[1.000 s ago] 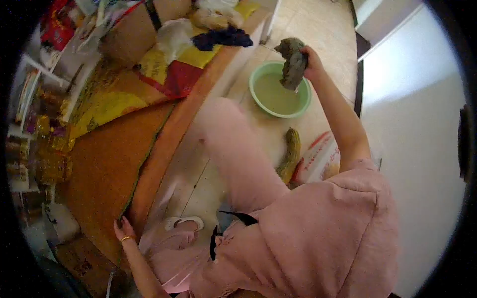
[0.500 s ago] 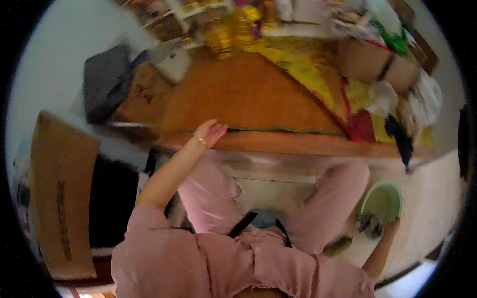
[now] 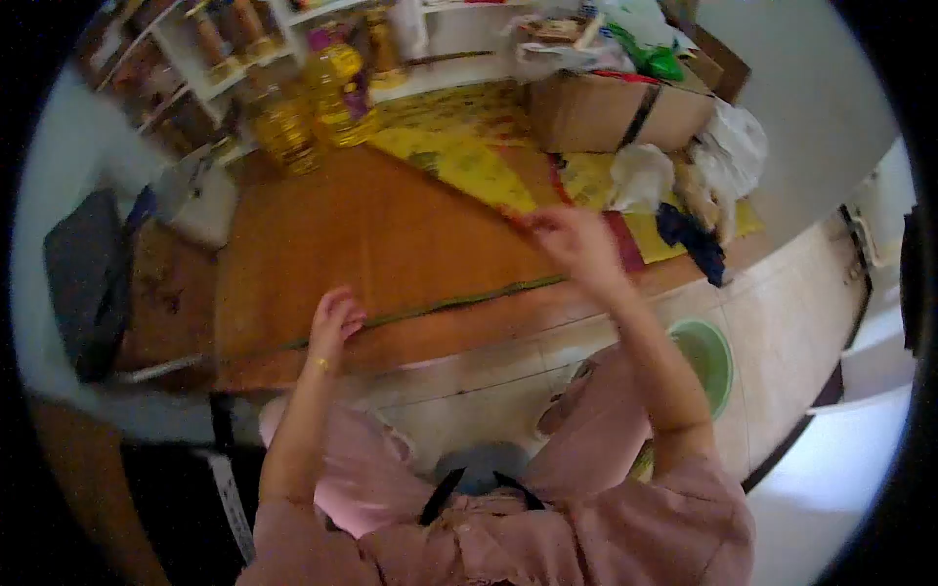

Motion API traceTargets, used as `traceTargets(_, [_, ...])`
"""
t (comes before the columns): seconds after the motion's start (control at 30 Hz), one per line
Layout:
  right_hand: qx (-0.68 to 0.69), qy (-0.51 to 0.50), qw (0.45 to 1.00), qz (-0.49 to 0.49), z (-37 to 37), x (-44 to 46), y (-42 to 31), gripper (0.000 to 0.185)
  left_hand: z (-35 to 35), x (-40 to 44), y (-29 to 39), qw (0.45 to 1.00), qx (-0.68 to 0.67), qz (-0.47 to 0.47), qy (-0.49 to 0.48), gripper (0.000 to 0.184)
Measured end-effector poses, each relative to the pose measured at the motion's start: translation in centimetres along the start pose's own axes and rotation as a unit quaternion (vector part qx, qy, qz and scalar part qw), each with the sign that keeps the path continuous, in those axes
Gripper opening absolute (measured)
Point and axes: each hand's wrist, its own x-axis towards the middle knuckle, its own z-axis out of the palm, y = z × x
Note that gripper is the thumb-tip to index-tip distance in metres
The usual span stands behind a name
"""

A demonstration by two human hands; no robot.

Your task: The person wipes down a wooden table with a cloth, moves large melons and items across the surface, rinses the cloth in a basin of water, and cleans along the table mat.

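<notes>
My left hand hovers by the front edge of an orange-brown mat, fingers loosely curled and apart, nothing in them. A gold-coloured band circles that wrist. My right hand is over the mat's diagonal edge, beside a yellow patterned sheet. Its fingertips are drawn together and blurred; a small reddish spot shows there, but I cannot make out what they hold or whether they touch the mat. To the right of my knee, a light green basin stands on the floor, partly covered by my right arm.
Oil bottles stand at the back before white shelves. A cardboard box with bags on it is at back right, near white plastic bags and a dark cloth. A grey bag leans at left.
My right hand has left the basin and come up over the mat. My left hand stays near the mat's front edge. The view has turned to the right.
</notes>
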Motion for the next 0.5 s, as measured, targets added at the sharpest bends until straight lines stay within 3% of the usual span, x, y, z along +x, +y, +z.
traceTargets(0.07, [-0.136, -0.040, 0.988, -0.066, 4.7, 0.6, 0.0, 0.022, 0.1, -0.1, -0.7, 0.992, 0.104, 0.057, -0.045, 0.032])
traceTargets(0.13, [-0.098, -0.071, 0.989, -0.086, 6.8, -1.1, 3.4, 0.018, 3.0, -2.4, -0.3, 0.989, 0.115, 0.072, -0.050, 0.033])
traceTargets(0.2, [-0.022, -0.121, 0.992, -0.015, 9.4, 0.1, 3.9, 0.018, 0.7, -1.7, -0.1, 0.959, 0.225, 0.165, -0.042, 0.037])
traceTargets(0.27, [0.066, -0.150, 0.983, 0.085, 9.8, 1.8, 1.9, 0.019, -1.1, -1.5, 1.9, 0.926, 0.322, 0.188, -0.056, 0.035])
traceTargets(0.3, [0.070, -0.169, 0.978, 0.099, 10.4, 2.9, 1.4, 0.019, -1.5, -1.0, 2.0, 0.931, 0.321, 0.165, -0.058, 0.035])
traceTargets(0.37, [0.138, -0.155, 0.971, 0.120, 13.5, 4.2, 2.0, 0.020, -2.7, 1.5, -0.5, 0.933, 0.261, 0.239, -0.061, 0.031])
traceTargets(0.4, [0.140, -0.153, 0.968, 0.142, 15.3, 5.0, 2.5, 0.020, -4.1, 3.2, -1.4, 0.934, 0.264, 0.227, -0.079, 0.031])
traceTargets(0.5, [0.151, -0.195, 0.956, 0.157, 16.7, 6.3, 0.9, 0.024, -7.5, 3.5, -2.3, 0.892, 0.322, 0.286, -0.136, 0.027])
